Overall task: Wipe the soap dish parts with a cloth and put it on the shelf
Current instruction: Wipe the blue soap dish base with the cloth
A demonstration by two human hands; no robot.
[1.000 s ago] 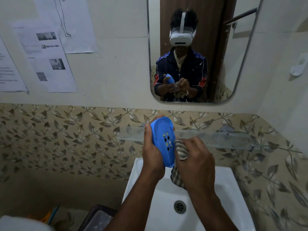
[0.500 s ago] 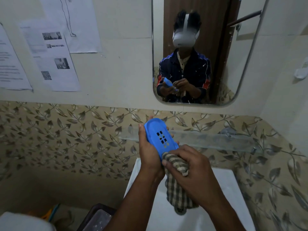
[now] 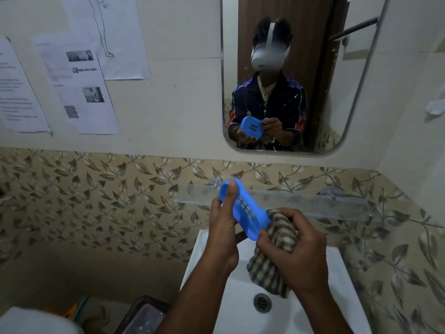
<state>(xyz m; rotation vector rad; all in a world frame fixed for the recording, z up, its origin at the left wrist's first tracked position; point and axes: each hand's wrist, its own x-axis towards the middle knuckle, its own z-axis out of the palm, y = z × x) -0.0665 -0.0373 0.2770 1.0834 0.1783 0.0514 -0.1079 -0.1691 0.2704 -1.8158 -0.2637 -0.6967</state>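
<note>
Blue perforated plastic soap dish part (image 3: 245, 210) above white ceramic basin (image 3: 240, 309), in front of clear glass shelf (image 3: 313, 201). Since a second ago: part tilted from near-upright to slanted, left thumb moved onto top end. Left hand (image 3: 224, 227) grips part; right hand (image 3: 296, 249) clutches checked brown cloth (image 3: 279, 235) against lower end. Wiping likely ongoing; shelving pending. Wall papers (image 3: 79, 88) print unreadable; "90" legible on top sheet.
</note>
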